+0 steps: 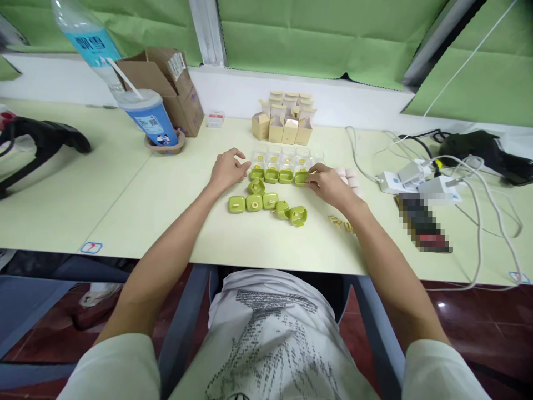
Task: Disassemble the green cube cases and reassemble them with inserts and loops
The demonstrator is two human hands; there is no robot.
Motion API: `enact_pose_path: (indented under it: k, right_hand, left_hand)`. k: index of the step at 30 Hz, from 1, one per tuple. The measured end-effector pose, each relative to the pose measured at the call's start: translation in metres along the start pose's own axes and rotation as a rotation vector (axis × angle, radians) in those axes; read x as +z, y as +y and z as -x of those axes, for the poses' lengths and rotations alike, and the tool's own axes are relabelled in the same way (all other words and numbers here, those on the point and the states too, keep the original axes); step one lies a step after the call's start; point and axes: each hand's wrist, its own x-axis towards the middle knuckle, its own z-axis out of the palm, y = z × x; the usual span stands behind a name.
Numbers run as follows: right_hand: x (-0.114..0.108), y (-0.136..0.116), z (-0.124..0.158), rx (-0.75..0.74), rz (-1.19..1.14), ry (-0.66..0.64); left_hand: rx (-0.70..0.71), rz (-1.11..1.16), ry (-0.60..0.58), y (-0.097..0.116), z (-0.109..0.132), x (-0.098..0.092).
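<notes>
Several small green square cases lie on the pale table (166, 222). A far row of green cases (271, 176) sits in front of a row of clear lids (281, 158). A nearer group of green cases (254, 203) trails right to a tilted green case (298, 215). My left hand (227, 168) rests at the row's left end, fingers loosely curled, nothing in them. My right hand (328, 183) pinches the rightmost green case (301, 178) of the far row.
Small tan cartons (283, 125) stand at the back. A blue cup (152, 119), a water bottle (87, 39) and a cardboard box (177, 83) are back left. White chargers and cables (420, 180) lie right, pink pieces (348, 175) and small gold bits (339, 222) by my right wrist.
</notes>
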Motion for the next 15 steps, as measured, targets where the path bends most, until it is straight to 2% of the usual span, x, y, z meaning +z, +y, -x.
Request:
enact_pose_path:
  k: [3,8,15]
  right_hand:
    - [0.0050,-0.0022,-0.0049,0.061,0.013,0.020]
    - [0.0067,-0.0055,-0.0071,0.036,-0.001,0.044]
    - [0.0004,-0.0092,-0.0054,0.038,-0.014,0.042]
  left_hand:
    - [0.049,-0.041,-0.010,-0.0024,-0.0004,0.0009]
    - [0.113,-0.040,-0.038,-0.0077,-0.0006,0.0019]
    - [0.076,0.016,-0.069,-0.0048,0.0023,0.0041]
